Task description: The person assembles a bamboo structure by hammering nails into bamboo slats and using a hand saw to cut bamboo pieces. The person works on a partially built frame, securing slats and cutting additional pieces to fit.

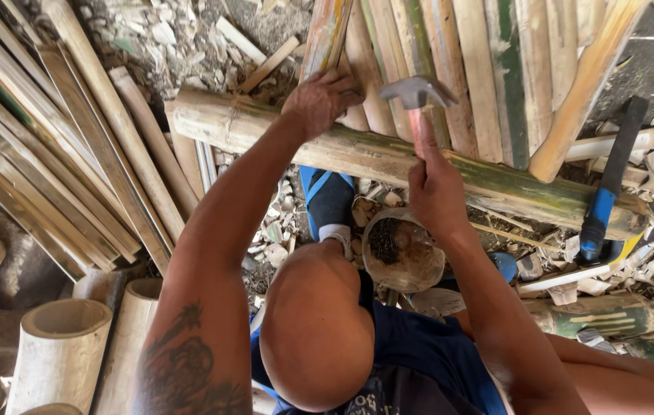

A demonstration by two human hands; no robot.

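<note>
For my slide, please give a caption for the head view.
Right hand raises a hammer over bamboo slats while left hand presses one slat.

left hand [325, 98]: arm outstretched, fingers curled, palm pressed down on the horizontal bamboo pole [388, 161] | right hand [436, 188]: fist closed, raised just above that pole, forearm bent

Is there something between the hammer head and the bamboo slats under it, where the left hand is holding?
Nothing visible. The hammer in the right hand hangs over bare slats. The left hand rests beside it, on the left, apart from the head.
</note>
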